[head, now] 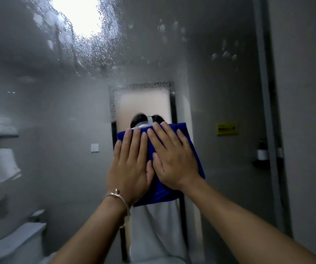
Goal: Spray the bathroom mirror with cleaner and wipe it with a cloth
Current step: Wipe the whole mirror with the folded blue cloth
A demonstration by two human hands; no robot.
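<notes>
Misted grey bathroom mirror [220,92] fills my view, and at its middle my left hand [129,164] and right hand [174,159] lie flat side by side, fingers straight, thumbs close together, both pressing a folded blue cloth [164,193] against the glass. A thin bracelet [118,195] circles my left wrist. Higher up, spray droplets [96,46] cling around the reflected ceiling light [77,12], and a yellow sign [226,129] shows to the right, well apart from the cloth.

Bathroom: droplet-speckled mirror [220,82], reflected toilet tank [20,242], hanging towels [4,164].
</notes>
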